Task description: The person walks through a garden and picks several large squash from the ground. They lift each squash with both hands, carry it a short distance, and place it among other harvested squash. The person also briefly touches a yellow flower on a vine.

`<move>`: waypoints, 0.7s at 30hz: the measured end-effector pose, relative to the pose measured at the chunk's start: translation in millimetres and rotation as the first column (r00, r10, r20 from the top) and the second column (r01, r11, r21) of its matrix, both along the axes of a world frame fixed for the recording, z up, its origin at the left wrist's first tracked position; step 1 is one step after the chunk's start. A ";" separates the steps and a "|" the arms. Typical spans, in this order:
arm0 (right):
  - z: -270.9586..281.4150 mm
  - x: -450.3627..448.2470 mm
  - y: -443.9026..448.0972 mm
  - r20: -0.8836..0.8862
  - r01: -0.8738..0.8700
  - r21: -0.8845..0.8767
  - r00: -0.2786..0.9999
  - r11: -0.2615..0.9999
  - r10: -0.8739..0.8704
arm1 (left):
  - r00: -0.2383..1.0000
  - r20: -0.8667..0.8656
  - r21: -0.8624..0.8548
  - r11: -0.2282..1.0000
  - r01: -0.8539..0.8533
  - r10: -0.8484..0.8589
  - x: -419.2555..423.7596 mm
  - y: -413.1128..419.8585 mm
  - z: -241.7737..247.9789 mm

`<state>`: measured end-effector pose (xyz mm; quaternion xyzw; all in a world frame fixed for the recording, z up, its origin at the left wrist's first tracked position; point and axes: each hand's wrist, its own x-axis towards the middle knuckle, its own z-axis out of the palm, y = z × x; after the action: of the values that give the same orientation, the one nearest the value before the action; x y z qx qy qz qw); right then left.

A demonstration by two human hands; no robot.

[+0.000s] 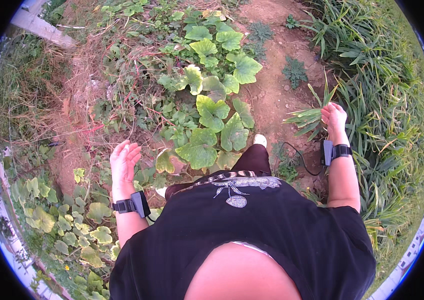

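My left hand [125, 157] is raised at the left with its palm turned up and its fingers loosely bent. Nothing lies in it, and dry vines and weeds are below. At the right, my right hand [334, 117] has curled fingers. It overlaps a tuft of long, narrow green leaves [306, 117] that fans out to its left. Whether the fingers grip these leaves cannot be told, since their bases are hidden behind the hand. A dark wrist device [137, 204] is strapped on my left wrist, and another wrist device [328, 152] on my right.
Broad-leaved squash-like vines [212, 112] spread before my feet. A bare reddish soil strip [275, 75] runs beside a dense row of narrow-leaved plants [384, 112]. A black cable [302, 159] loops by my right wrist. Dry stems [73, 86] and a concrete edge [41, 26] lie left.
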<state>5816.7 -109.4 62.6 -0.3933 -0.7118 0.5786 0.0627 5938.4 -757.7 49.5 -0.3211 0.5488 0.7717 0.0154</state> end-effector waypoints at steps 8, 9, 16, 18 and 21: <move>-52.8 -88.0 123.0 0.106 -0.089 -0.257 0.987 0.962 0.120 | 0.999 0.045 -0.173 0.984 0.030 -0.023 -66.8 137.9 114.5; -57.1 -100.6 124.9 0.093 -0.099 -0.280 0.987 0.955 0.130 | 0.997 0.076 -0.185 0.983 0.006 0.008 -67.4 143.3 116.2; -63.3 -179.6 120.6 0.076 -0.245 -0.325 0.956 0.913 0.283 | 0.982 0.159 -0.096 0.991 -0.090 0.105 -113.1 190.2 74.0; -56.2 -209.4 117.1 0.087 -0.276 -0.275 0.947 0.921 0.310 | 0.987 0.131 -0.062 0.994 -0.089 0.096 -138.9 193.7 50.2; -39.6 -257.1 119.4 0.043 -0.346 -0.201 0.932 0.917 0.361 | 0.989 0.058 -0.022 0.991 -0.134 0.135 -185.8 181.1 3.2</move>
<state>5559.6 10.1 23.1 -0.2850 -0.7145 0.6296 -0.1086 5752.6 -576.5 52.7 -0.3803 0.5322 0.7560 -0.0235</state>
